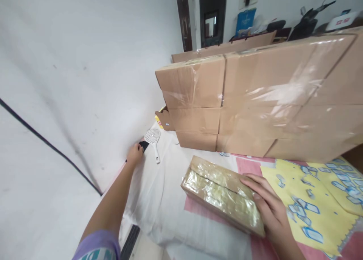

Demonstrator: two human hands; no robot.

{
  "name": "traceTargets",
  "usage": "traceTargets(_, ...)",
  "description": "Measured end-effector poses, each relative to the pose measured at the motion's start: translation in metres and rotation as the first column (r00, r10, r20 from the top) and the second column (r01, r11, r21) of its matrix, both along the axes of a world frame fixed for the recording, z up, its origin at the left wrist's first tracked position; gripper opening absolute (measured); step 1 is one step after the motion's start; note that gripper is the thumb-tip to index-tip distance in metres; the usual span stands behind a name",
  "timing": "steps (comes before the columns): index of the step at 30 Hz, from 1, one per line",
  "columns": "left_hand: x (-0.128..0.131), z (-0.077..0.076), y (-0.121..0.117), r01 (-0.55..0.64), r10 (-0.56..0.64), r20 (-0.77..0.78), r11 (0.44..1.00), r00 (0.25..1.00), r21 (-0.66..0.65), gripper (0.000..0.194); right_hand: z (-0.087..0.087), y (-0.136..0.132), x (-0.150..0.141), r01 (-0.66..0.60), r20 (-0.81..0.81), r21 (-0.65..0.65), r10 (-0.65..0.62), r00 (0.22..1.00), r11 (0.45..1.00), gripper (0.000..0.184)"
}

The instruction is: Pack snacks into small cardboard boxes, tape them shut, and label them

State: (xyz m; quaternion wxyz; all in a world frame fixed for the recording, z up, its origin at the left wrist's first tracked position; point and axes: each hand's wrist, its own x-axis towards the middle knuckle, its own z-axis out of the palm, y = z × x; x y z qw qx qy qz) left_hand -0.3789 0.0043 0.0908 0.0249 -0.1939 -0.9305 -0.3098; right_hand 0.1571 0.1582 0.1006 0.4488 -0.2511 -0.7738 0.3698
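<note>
My left hand [135, 153] reaches to the wall side of the cloth-covered surface, its fingers closed on a small black item [144, 145] whose kind I cannot make out. Just to the right of it lies a white paddle-shaped brush or comb [153, 139] with a perforated head, its handle towards me. My right hand [268, 205] grips the right end of a long, taped cardboard box [222, 194], thumb on top and fingers along the far edge. The box is slightly tilted over the cloth; whether it touches the surface I cannot tell.
A wall of stacked, taped cardboard boxes [255, 97] stands behind. An opened small carton [166, 120] sits at its left end. The white wall [70, 82] closes off the left. A yellow and pink patterned cloth [320, 199] spreads to the right.
</note>
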Motion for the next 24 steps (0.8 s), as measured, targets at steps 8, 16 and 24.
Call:
traceTargets(8, -0.005, -0.049, 0.002, -0.13, 0.05, -0.232, 0.929, 0.971, -0.347, 0.04, 0.002, 0.002, 0.003, 0.013, 0.092, 0.061, -0.018, 0.996, 0.998, 0.033)
traceTargets(16, -0.011, -0.053, 0.001, -0.166, 0.017, -0.286, 0.847, 0.958, -0.505, 0.043, 0.007, 0.0, -0.001, 0.007, 0.059, 0.037, -0.009, 0.998, 0.999, 0.032)
traceTargets(24, -0.005, -0.051, -0.015, -0.092, -0.082, -0.263, 0.805, 0.961, -0.586, 0.045, 0.0, 0.001, 0.001, -0.007, 0.033, 0.011, 0.007, 0.999, 1.0, 0.033)
